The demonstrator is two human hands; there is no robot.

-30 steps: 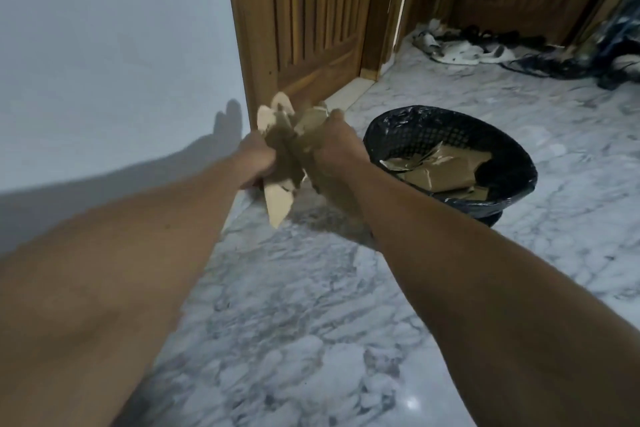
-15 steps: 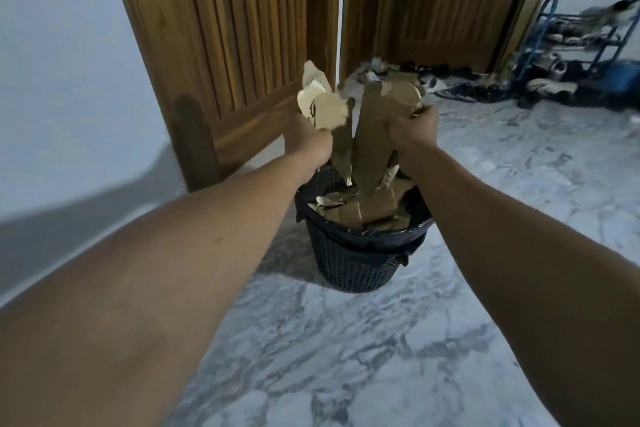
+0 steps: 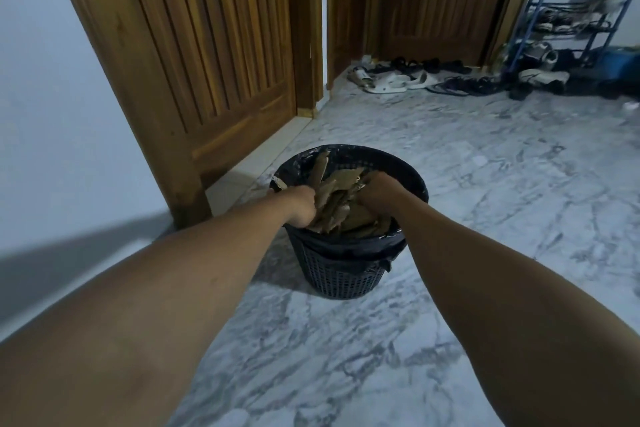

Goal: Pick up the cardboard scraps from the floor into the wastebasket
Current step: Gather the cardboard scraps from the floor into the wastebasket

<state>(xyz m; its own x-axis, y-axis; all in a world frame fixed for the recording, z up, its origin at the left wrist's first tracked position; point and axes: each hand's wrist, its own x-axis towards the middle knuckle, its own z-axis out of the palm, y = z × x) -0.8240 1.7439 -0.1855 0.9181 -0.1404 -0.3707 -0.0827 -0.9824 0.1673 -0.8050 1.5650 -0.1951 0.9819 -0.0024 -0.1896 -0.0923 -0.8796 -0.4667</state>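
Cardboard scraps [image 3: 332, 199] in wastebasket [image 3: 346, 274], 12 o'clock. Left hand [image 3: 302, 206] and right hand [image 3: 375, 189] clutch the bundle, fingers curled. Probably light, stiff, springy; grip mid-length.

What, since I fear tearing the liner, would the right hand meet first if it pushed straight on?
The cardboard scraps piled in the wastebasket; the right hand grips them. Whatever lies beneath is hidden.

The left hand [image 3: 300, 207] and right hand [image 3: 376, 190] grip cardboard scraps [image 3: 334, 206] inside the wastebasket [image 3: 346, 276].
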